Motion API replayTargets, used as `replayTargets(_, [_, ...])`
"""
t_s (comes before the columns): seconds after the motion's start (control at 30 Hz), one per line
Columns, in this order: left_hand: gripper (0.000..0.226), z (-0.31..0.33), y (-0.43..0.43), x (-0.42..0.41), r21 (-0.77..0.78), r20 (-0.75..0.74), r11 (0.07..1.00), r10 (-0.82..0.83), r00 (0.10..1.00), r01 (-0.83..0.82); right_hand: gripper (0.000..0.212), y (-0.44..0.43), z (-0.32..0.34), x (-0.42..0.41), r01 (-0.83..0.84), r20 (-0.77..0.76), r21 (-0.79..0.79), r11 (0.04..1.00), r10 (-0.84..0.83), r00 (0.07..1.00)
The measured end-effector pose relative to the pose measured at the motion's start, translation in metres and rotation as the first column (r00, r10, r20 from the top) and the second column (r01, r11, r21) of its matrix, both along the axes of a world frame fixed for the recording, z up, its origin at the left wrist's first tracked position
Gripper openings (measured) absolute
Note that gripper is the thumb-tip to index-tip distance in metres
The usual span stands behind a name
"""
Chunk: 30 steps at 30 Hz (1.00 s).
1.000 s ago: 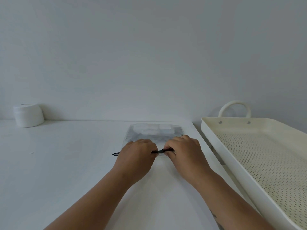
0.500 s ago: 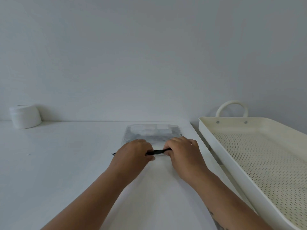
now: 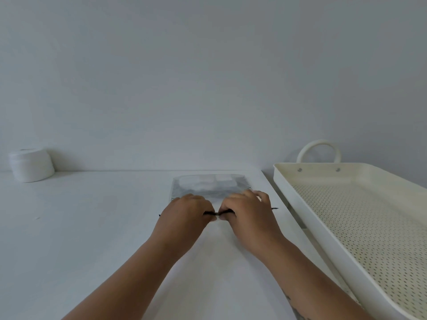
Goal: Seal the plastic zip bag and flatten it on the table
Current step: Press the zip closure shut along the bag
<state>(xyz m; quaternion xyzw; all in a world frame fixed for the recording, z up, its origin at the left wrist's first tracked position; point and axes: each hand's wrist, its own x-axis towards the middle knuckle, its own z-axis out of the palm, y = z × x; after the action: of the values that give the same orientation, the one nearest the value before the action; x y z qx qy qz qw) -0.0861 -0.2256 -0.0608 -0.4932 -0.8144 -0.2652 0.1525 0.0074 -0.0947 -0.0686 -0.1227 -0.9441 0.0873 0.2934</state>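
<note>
table (image 3: pixel 92 227) white, runs under both hands. tray (image 3: pixel 360 227) cream, perforated floor, loop handle at its far end — sits off to the outer side of the right hand, apart from it. tub (image 3: pixel 31 165) white, well off beyond the left hand, by the wall.

bag (image 3: pixel 209 187) lies flat on the table just past the knuckles of both hands; clear film with something pale and blocky inside at its far end. its dark zip strip (image 3: pixel 211 213) runs under the hands and pokes out past each.

left hand (image 3: pixel 184 215) curled closed, thumb and fingers pinching the strip. right hand (image 3: pixel 248 212) the same, pinching right beside it; the two grips nearly touch.

handling, judged: film is light, limp, likely slick — it will slide on the table unless pinned. take it by the strip, the stiffest part, and press along it. trapped air may bulge when flattened; contents look soft.

hidden: most of the strip is under the hands, so how much is sealed cannot be told. contents too blurred to name. fingertips out of sight.
</note>
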Motion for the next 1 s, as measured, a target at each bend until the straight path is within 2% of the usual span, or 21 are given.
replayTargets(0.07, [0.014,0.002,-0.003,-0.002,0.006,0.01,1.0,0.009,1.0,-0.009,0.015,0.004,0.0,0.001,0.008,-0.011,-0.04,0.999,-0.008,1.0])
replayTargets(0.2, [0.008,0.003,-0.006,-0.001,0.006,-0.067,0.999,0.034,0.997,-0.034,0.015,0.012,-0.001,0.005,0.023,-0.026,-0.1,0.995,-0.026,0.999])
replayTargets(0.37, [0.013,0.0,-0.004,-0.002,-0.001,-0.106,0.998,0.066,0.992,-0.066,0.007,0.007,-0.003,0.006,0.012,0.009,-0.054,0.998,-0.012,1.0])
replayTargets(0.47, [0.013,-0.002,-0.002,-0.002,-0.006,-0.127,0.999,0.048,0.991,-0.05,0.013,0.003,-0.003,0.005,-0.022,-0.017,-0.054,0.998,0.021,1.0])
replayTargets(0.53, [0.013,-0.003,-0.001,-0.001,-0.01,-0.117,0.999,0.045,0.992,-0.047,0.006,0.0,-0.003,0.002,-0.031,-0.022,-0.032,0.999,0.03,0.999])
replayTargets(0.7, [0.014,0.001,-0.007,-0.004,0.023,-0.047,0.997,0.073,0.996,-0.072,0.013,0.002,-0.002,-0.001,-0.015,-0.029,-0.051,0.999,0.013,0.999])
replayTargets(0.87, [0.009,0.002,-0.008,-0.003,-0.008,-0.06,0.999,0.041,0.997,-0.041,0.013,0.008,-0.002,0.002,-0.007,-0.054,-0.109,0.994,0.001,0.999])
replayTargets(1.0, [0.011,0.001,-0.006,-0.002,-0.014,-0.027,0.998,0.06,0.998,-0.06,0.01,0.011,-0.002,0.002,-0.015,-0.027,-0.085,0.996,0.012,1.0])
